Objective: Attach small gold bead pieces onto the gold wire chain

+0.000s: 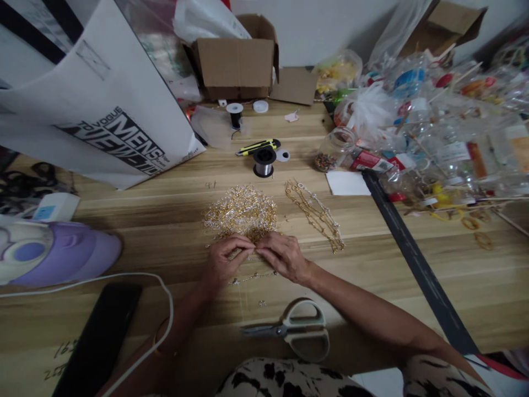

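Observation:
My left hand (231, 258) and my right hand (283, 256) meet at the fingertips, both pinched closed. Between them runs a thin chain (257, 259), partly hidden by the fingers. A heap of gold and silver chain pieces (242, 212) lies just beyond my hands. Below them, a short beaded chain (254, 277) rests on the wooden table, with a few tiny rings (262, 302) nearer to me. Several finished-looking gold and silver chains (316, 218) are laid out to the right. Scissors with pale handles (295, 328) lie in front of my body.
Behind the heap are a wire spool (264, 162), a yellow utility knife (258, 147) and a jar of beads (334, 149). Plastic bottles (450, 132) crowd the right. On the left stand a white bag (111, 110), a purple device (78, 253) and a black phone (101, 336); a white cable (165, 292) crosses my left forearm.

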### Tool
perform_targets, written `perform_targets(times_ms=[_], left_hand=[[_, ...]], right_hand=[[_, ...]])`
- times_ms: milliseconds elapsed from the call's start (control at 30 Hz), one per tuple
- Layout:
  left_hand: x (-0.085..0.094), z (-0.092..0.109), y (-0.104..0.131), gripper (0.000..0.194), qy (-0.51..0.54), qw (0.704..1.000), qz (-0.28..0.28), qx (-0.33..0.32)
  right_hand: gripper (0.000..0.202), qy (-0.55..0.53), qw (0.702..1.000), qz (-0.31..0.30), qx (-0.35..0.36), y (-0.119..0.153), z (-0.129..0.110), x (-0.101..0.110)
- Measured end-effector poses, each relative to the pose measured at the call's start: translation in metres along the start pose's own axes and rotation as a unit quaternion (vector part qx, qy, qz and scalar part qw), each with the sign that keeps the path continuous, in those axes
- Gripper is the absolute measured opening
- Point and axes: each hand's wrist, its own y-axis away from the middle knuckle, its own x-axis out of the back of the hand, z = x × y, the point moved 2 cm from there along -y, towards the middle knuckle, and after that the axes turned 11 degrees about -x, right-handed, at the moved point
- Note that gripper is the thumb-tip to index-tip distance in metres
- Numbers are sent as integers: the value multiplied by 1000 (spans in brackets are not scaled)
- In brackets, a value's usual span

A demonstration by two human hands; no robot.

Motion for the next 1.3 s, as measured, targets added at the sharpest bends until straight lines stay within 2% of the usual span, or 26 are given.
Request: perform_targets(times_ms=[100, 267, 333, 900, 1300], left_hand=[[1, 1, 0, 2, 3, 1000, 0, 21], [1, 0, 4, 6, -9, 992, 37, 123], [1, 0, 4, 8, -2, 989, 48, 138], [-3, 1, 5, 14, 1, 989, 41, 142], [-3, 0, 6, 15, 5, 986, 60, 157]], right_hand=[[8, -8, 1000, 2, -5, 0, 1, 0], [7, -13, 1000, -4, -3, 1, 2, -1], [8, -11, 1000, -9, -3, 1, 1, -1], [7, -1, 1000, -14, 3, -2, -2, -1], [12, 10, 1000, 21, -4, 0, -2, -1]])
